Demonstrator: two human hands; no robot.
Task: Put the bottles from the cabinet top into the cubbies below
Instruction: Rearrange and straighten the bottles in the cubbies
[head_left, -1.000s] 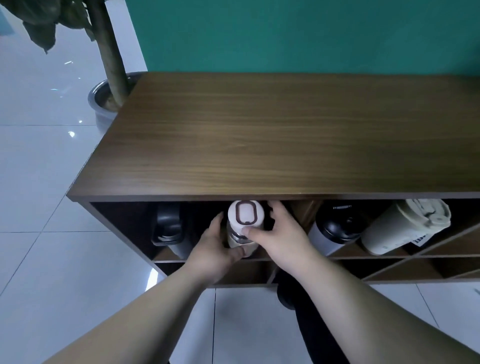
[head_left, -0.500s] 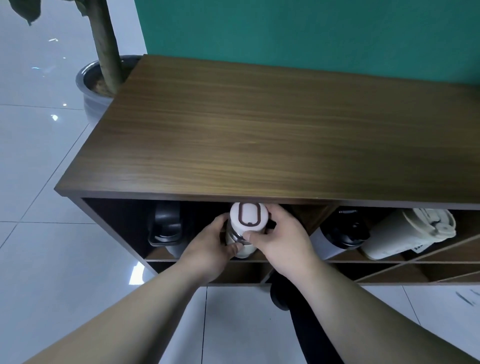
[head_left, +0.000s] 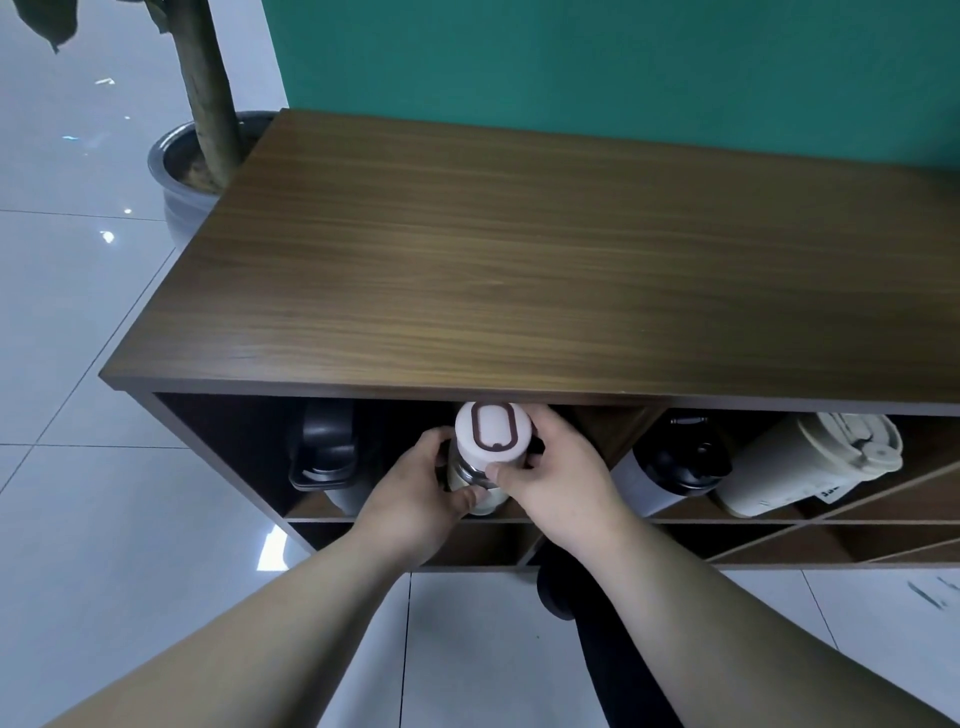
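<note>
A white bottle (head_left: 491, 434) with a brown-ringed lid stands in the upper left cubby of the brown wooden cabinet (head_left: 519, 270), its lid just under the top board. My left hand (head_left: 415, 491) wraps its lower left side. My right hand (head_left: 558, 475) grips its right side near the lid. Left of it in the same cubby is a black bottle (head_left: 322, 449). The cubby to the right holds a black-lidded bottle (head_left: 675, 462) and a cream tumbler (head_left: 800, 465), both leaning. No bottle stands on the cabinet top.
A potted plant (head_left: 202, 130) in a grey pot stands at the cabinet's back left corner. A green wall runs behind the cabinet. The lower row of cubbies (head_left: 779, 543) shows slanted dividers. White floor tiles lie left and below. My dark trouser leg (head_left: 602, 639) is below the cabinet.
Both hands and the white bottle have stayed in the cubby with almost no shift. The camera view has tilted, showing more of the cabinet top.
</note>
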